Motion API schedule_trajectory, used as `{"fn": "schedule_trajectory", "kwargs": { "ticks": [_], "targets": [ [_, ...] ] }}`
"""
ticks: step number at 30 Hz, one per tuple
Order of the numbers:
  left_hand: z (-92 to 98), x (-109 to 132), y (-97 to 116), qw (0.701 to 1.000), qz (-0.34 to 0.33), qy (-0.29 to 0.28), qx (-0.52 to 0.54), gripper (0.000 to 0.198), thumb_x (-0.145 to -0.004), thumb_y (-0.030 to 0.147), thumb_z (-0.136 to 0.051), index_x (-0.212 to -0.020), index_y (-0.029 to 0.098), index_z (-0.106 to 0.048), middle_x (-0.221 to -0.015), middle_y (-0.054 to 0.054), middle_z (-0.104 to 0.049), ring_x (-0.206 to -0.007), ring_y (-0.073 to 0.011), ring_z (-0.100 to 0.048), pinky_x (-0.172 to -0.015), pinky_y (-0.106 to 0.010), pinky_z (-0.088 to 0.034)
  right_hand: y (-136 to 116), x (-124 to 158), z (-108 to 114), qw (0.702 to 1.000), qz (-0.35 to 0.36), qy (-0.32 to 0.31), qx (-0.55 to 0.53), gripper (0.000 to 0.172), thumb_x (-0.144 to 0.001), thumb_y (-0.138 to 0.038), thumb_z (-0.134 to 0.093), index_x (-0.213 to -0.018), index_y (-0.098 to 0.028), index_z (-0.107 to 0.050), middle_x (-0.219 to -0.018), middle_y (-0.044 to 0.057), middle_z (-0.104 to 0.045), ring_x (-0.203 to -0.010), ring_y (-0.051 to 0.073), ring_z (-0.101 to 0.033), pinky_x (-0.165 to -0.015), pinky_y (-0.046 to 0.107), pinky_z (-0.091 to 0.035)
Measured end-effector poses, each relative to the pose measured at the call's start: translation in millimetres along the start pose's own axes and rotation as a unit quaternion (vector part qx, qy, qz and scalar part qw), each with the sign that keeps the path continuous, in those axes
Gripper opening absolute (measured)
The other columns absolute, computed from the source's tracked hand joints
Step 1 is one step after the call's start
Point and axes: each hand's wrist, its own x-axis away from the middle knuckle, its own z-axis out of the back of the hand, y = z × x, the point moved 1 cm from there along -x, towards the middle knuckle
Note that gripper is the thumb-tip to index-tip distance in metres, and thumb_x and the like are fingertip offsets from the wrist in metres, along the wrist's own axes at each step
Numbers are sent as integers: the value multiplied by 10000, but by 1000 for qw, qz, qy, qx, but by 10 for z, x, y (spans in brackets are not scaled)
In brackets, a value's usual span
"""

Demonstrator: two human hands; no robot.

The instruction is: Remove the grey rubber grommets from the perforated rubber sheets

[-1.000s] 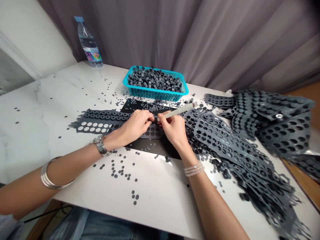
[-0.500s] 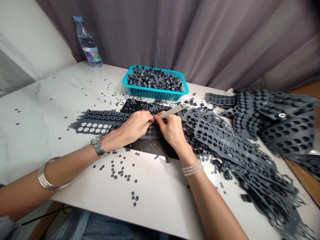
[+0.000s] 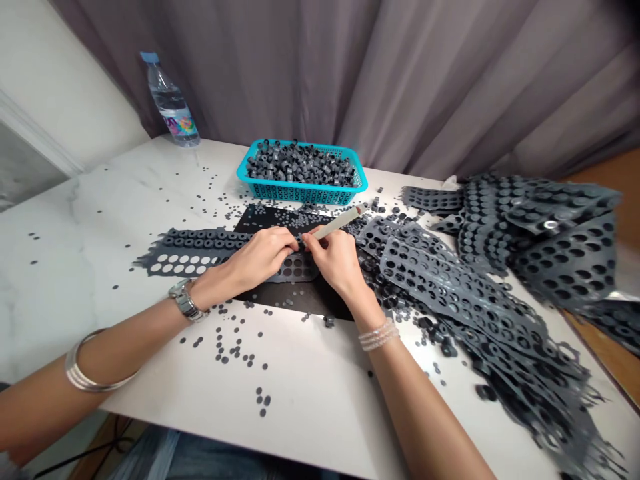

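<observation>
A dark grey rubber sheet [image 3: 235, 242] with rows of raised rings and punched round holes lies partly on a black mat [image 3: 320, 297]. My left hand [image 3: 263, 255] rests over its middle, fingers curled and pinching at the ring rows. Just to the right, my right hand [image 3: 336, 259] is closed around a slim pale stick-like tool [image 3: 340, 221], which slants up and right out of the grip. The tool's working end is hidden at my fingertips. White tabletop shows through holes at the sheet's left part.
Behind the mat stands a turquoise basket [image 3: 300, 192] full of small grey rubber pieces. Punched rubber sheets [image 3: 450, 280] are heaped at the right. Small dark discs [image 3: 235, 350] are scattered across the white table [image 3: 165, 393]. A water bottle [image 3: 173, 110] stands at the back left.
The camera view has shifted slightly, so most things sit a little further left. Both hands stay at nearly the same spot on the sheet, with the tool still in my right hand.
</observation>
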Motion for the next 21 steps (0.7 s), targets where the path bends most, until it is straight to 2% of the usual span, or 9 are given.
{"fn": "schedule_trajectory", "kwargs": {
  "ticks": [4,9,12,17,21],
  "targets": [
    [-11,-7,-2,1000,-1,5,3,243,-878,104,-458,-894,146,-696,-882,-63,-671,-838,-177,-630,-794,-296,-474,-1,8,19,1000,-11,-1,-16,246,-894,-237,-586,-685,-162,-694,-775,57,-749,-653,168,-663,-642,257,-421],
    [-20,-22,4,1000,6,0,-3,238,-876,105,-448,-873,141,-684,-866,-66,-649,-827,-180,-618,-778,-303,-462,1,18,11,1000,19,-8,-11,228,-902,-219,-571,-719,-176,-701,-797,38,-750,-662,154,-658,-653,244,-413],
    [45,-27,38,999,32,9,17,216,-856,99,-472,-863,145,-683,-879,-53,-665,-785,-159,-612,-747,-283,-452,11,26,-15,999,32,-6,10,204,-906,-225,-561,-771,-182,-707,-777,34,-743,-650,159,-652,-648,249,-403],
    [201,20,65,989,106,8,100,141,-840,181,-547,-865,177,-687,-781,15,-667,-568,-95,-522,-566,-233,-399,18,35,-59,999,28,2,17,221,-915,-233,-541,-770,-182,-700,-792,45,-743,-644,162,-656,-630,250,-399],
    [192,35,47,990,109,23,91,146,-844,195,-546,-871,176,-688,-791,12,-679,-582,-98,-531,-581,-232,-403,14,39,-46,1000,-1,7,-5,237,-900,-251,-555,-717,-177,-688,-802,57,-750,-643,166,-663,-622,247,-414]
  ]
}}
